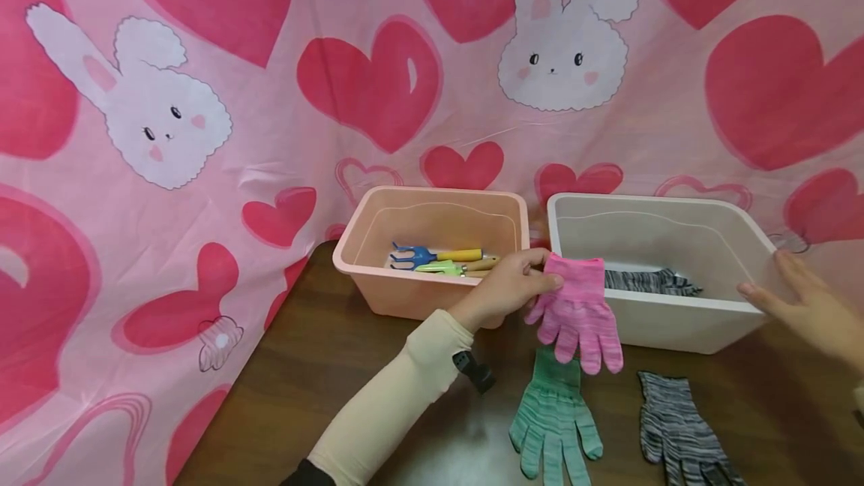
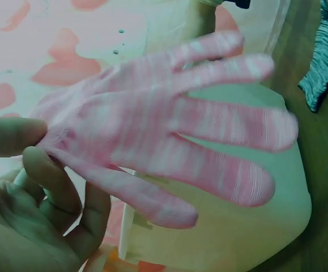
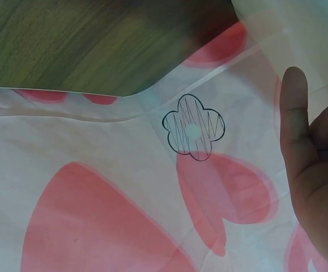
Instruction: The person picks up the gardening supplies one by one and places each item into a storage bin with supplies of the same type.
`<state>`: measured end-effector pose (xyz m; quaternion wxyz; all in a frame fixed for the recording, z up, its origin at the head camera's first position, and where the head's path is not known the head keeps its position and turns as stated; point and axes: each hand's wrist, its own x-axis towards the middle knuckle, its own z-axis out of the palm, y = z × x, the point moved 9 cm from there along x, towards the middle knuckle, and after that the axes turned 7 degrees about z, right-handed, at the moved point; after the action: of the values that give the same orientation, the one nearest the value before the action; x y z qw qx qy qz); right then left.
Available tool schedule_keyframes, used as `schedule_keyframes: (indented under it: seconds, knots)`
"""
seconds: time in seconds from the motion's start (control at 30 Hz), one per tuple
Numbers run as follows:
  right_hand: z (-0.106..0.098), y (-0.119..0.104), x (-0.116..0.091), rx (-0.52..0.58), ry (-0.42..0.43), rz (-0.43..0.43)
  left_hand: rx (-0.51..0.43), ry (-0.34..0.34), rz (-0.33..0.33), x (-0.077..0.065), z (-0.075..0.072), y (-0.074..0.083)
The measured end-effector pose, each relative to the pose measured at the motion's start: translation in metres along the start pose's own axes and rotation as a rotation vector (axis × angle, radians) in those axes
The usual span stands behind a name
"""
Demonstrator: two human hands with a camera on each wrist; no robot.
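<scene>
My left hand [image 1: 502, 287] pinches a pink knit glove [image 1: 586, 321] at its cuff. The glove hangs fingers-down before the gap between two bins; the left wrist view shows this pink glove [image 2: 135, 113] close up, between thumb and forefinger. At the white bin's [image 1: 682, 325] front right corner, my right hand [image 1: 810, 306] holds the rim, thumb over the inside. A grey-black glove [image 1: 651, 281] lies in that bin. On the table are a green glove [image 1: 555, 415] below the pink one and another grey-black glove [image 1: 682, 422] farther right. Part of the right hand's grip is hidden.
To the left stands a peach bin [image 1: 405, 287] with a blue hand rake [image 1: 415, 256] with a yellow handle and a light green tool [image 1: 442, 267] inside. Both bins stand on a dark wooden table [image 1: 290, 366], near a pink curtain [image 1: 466, 126] with hearts and rabbits.
</scene>
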<state>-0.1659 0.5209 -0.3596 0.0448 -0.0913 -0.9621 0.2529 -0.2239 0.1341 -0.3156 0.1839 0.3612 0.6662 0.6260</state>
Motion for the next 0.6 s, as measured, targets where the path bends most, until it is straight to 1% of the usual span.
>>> schedule_keyframes:
  seconds: [0.07,0.1,0.2,0.23,0.33,0.47,0.53,0.6]
  knots:
    - [0.000,0.000,0.000,0.006,-0.002,-0.001,0.038,0.008,-0.015,0.010,0.001,0.001]
    - [0.000,0.000,0.000,0.003,0.000,0.000,0.072,0.010,-0.018,0.014,0.001,0.001]
    - [0.001,0.001,-0.001,0.006,-0.002,0.006,0.124,0.024,-0.016,0.029,0.002,0.007]
    - [0.000,0.001,-0.001,0.005,-0.002,0.010,0.130,0.030,-0.019,0.034,0.003,0.009]
    - [0.000,0.001,-0.001,0.000,-0.003,0.022,0.109,0.061,-0.037,0.048,0.004,0.012]
    - [0.000,0.001,-0.001,0.002,-0.008,0.029,0.105,0.105,-0.096,0.064,0.004,0.009]
    - [0.000,0.000,-0.001,0.009,-0.013,0.028,0.141,0.129,-0.123,0.072,0.002,0.007]
    - [0.000,0.001,-0.001,0.008,-0.015,0.029,0.175,0.146,-0.130,0.080,0.000,0.006]
